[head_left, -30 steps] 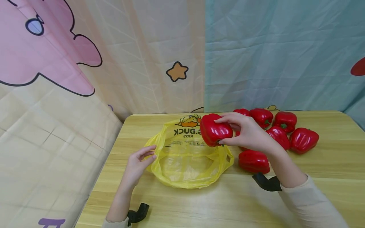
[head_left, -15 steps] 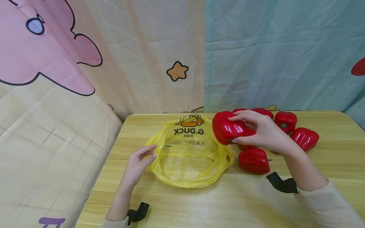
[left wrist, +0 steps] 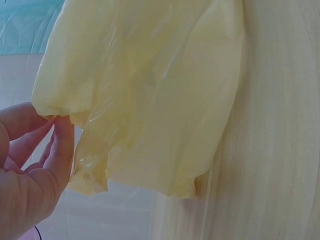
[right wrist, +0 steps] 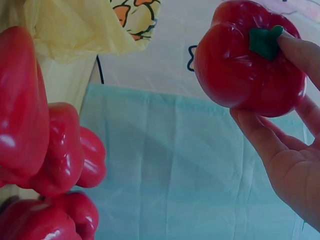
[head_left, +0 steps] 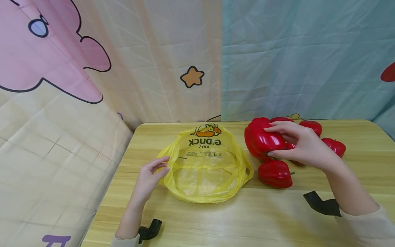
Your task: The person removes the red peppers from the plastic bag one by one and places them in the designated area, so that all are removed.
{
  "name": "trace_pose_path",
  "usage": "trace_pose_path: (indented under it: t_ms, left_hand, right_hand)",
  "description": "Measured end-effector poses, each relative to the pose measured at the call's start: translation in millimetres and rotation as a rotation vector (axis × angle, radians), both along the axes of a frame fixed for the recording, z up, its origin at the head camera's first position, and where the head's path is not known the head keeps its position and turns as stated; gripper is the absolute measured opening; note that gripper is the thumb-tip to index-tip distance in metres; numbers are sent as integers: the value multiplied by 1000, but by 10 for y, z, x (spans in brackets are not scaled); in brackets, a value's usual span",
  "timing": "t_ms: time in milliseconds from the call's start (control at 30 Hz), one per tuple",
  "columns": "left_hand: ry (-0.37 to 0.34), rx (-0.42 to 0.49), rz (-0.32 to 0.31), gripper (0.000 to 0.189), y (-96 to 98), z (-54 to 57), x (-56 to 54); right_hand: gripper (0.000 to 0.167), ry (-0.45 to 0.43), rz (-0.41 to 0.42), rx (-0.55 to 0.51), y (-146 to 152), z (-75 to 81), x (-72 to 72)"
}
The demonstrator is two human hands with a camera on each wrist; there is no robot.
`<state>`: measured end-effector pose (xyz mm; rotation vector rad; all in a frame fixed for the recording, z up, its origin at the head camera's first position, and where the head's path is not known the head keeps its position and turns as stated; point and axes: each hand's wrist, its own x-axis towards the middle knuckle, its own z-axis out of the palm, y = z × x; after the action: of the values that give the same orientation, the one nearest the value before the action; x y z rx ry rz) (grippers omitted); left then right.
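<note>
A yellow plastic bag lies on the table with its mouth held wide, a duck print on its far side. My left hand pinches the left edge of the bag's mouth; in the left wrist view the fingers and thumb meet at the bag's hem. To the right of the bag, my right hand grips a glossy red bell pepper between thumb and fingers. The right wrist view shows its green stem by the thumb. This pepper is raised, overlapping others behind it in the head view.
Several more red bell peppers lie on the wooden table, among them a near one beside the bag, one at the right and one at the back. A printed curtain hangs behind the table.
My right hand has moved right with the bell pepper, from over the bag's right side to over the other peppers. The left hand and bag have stayed in place.
</note>
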<state>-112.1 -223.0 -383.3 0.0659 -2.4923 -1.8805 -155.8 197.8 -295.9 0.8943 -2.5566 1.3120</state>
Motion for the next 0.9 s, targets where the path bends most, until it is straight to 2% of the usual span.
trace_pose_path:
  t_ms: [267,500,700,900]
  left_hand:
    - [4,-1,-2,36,-6,-2,1]
    - [-2,11,5,36,-3,-6,1]
    - [2,8,5,35,-6,-8,-4]
    - [9,10,-3,37,-7,-17,4]
  right_hand:
    - [63,-29,-19,-6,151,-13,58]
    - [64,-62,-83,25,297,-121,90]
    - [67,-30,-62,25,430,-214,109]
    - [67,-60,-96,16,503,-268,143]
